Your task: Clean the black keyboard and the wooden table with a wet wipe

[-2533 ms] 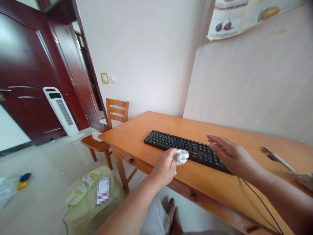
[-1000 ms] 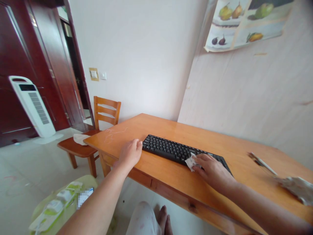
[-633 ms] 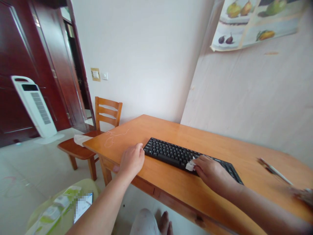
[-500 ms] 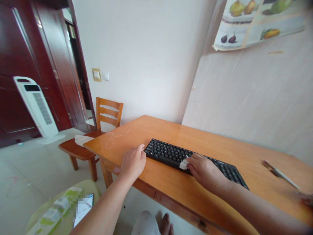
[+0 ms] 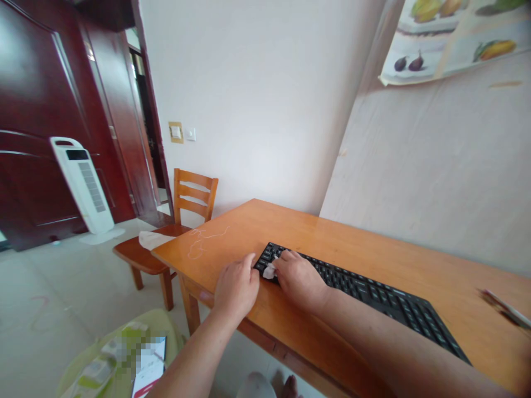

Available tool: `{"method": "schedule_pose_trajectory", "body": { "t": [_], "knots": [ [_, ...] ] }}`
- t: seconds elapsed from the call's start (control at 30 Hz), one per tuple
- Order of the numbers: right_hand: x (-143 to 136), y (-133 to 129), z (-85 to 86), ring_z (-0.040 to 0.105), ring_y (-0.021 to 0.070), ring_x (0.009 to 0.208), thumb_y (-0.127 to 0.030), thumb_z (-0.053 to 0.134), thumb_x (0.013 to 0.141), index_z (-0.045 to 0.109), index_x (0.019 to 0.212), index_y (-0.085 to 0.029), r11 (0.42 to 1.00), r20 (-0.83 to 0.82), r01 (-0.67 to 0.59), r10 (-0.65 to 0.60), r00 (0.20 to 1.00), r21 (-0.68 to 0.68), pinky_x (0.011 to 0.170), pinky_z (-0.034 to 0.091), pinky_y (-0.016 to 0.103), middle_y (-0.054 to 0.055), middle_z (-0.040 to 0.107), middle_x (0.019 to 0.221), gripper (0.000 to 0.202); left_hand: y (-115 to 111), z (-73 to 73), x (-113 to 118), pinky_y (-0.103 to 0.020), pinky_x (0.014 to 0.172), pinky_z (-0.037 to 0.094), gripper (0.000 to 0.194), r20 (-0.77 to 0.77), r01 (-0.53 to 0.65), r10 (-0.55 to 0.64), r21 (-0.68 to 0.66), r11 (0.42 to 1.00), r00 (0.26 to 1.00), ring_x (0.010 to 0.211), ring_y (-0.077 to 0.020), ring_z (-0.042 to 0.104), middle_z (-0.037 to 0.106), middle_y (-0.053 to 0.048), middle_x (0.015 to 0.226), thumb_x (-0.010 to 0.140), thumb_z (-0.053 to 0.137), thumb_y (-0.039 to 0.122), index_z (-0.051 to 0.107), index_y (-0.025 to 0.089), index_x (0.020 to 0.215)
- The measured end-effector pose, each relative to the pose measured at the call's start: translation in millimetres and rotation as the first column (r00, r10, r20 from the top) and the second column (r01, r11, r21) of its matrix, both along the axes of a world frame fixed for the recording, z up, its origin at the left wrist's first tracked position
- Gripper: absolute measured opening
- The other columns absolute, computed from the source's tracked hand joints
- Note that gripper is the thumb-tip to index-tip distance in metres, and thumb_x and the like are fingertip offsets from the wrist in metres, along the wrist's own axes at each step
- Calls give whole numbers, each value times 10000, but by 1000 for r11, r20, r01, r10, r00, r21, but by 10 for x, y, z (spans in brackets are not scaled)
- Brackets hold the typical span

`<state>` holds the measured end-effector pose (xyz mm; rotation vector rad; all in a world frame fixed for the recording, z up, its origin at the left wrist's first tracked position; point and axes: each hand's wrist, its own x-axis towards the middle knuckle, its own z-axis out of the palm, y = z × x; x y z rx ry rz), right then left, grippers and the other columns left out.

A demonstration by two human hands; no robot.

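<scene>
A black keyboard (image 5: 357,284) lies along the front part of the wooden table (image 5: 452,276). At its left end, my left hand (image 5: 237,286) is closed around the edge, thumb on the keyboard's corner. My right hand (image 5: 301,279) pinches a crumpled white tissue (image 5: 269,271) and presses it on the keys near that same end. My right hand and forearm hide part of the keyboard.
A wooden chair (image 5: 193,193) stands beyond the table's left end. Down to the left, a pale green stool (image 5: 168,326) bears a phone (image 5: 151,359) and a green-and-white packet (image 5: 95,370). Thin pen-like items (image 5: 504,307) lie at the table's right.
My right hand has slid left along the keyboard with the tissue, from its middle to its left end. My left hand stays at the left edge. The view has shifted slightly.
</scene>
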<state>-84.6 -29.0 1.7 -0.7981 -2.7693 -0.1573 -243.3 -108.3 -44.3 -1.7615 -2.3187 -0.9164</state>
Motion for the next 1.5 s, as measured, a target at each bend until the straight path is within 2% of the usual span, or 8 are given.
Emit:
{"method": "schedule_pose_trajectory", "body": {
  "t": [0.17, 0.27, 0.33, 0.43, 0.73, 0.87, 1.07, 1.5],
  "knots": [
    [-180, 243, 42, 609, 190, 937, -154, 476, 921, 656, 1007, -173, 978, -142, -92, 66, 988, -189, 834, 442, 286, 83, 673, 989, 201, -13, 4, 20, -400, 923, 449, 388, 0, -8, 8, 0, 1000, 1000, 1024, -281, 672, 731, -139, 1077, 909, 426, 188, 572, 170, 1268],
    [-255, 526, 115, 627, 172, 860, -175, 528, 892, 586, 1171, -155, 938, -254, -34, -58, 966, -345, 748, 445, 263, 64, 695, 954, 286, -31, 29, 49, -387, 945, 438, 383, 8, -18, 18, 5, 1000, 1000, 1046, -266, 661, 724, -126, 1103, 911, 454, 225, 563, 176, 1276],
    [-311, 706, 165, 625, 164, 808, -192, 553, 877, 576, 1167, -150, 914, -251, 22, -134, 958, -406, 695, 441, 252, 54, 697, 920, 294, -43, 49, 68, -374, 971, 425, 400, 17, -19, 19, 15, 1000, 1000, 1083, -256, 645, 712, -124, 1140, 911, 480, 267, 552, 167, 1292],
    [-410, 889, 223, 623, 142, 760, -204, 530, 890, 602, 1119, -160, 897, -209, 17, -121, 970, -441, 643, 442, 227, 37, 701, 905, 244, -52, 71, 87, -380, 1001, 404, 432, 14, 1, -2, 25, 1000, 1000, 1124, -263, 620, 700, -120, 1161, 904, 522, 359, 549, 172, 1293],
    [-624, 1024, 307, 637, 156, 897, -133, 618, 772, 689, 1096, -160, 905, -10, -16, 13, 1000, -425, 717, 454, 201, 50, 731, 1056, 333, -80, 139, 100, -437, 1004, 367, 572, -4, 82, -82, 21, 996, 997, 1129, -304, 597, 694, -83, 1168, 820, 593, 619, 567, 242, 1249],
    [-627, 1070, 341, 634, 160, 799, -164, 606, 762, 733, 994, -131, 916, 133, 33, 22, 991, -399, 622, 419, 209, 54, 744, 935, 266, -67, 137, 91, -443, 1023, 342, 736, -16, 118, -118, 7, 993, 993, 1160, -315, 569, 674, -87, 1216, 745, 631, 703, 536, 252, 1319],
    [-551, 1076, 455, 579, 150, 685, -207, 582, 775, 747, 822, -113, 940, 321, 84, 28, 947, -331, 537, 333, 234, 53, 720, 770, 195, -44, 115, 72, -448, 1024, 333, 720, -54, 123, -123, -14, 992, 991, 1180, -325, 542, 670, -84, 1206, 719, 672, 691, 571, 271, 1294],
    [-173, 1034, 574, 612, 179, 751, -249, 579, 775, 773, 952, -99, 947, 489, 176, -24, 872, -269, 575, 355, 251, 97, 764, 914, 302, -12, 120, 47, -449, 1015, 348, 632, -93, 109, -110, -16, 994, 990, 1186, -320, 547, 673, -74, 1199, 759, 672, 626, 584, 270, 1274]
  ]
}}
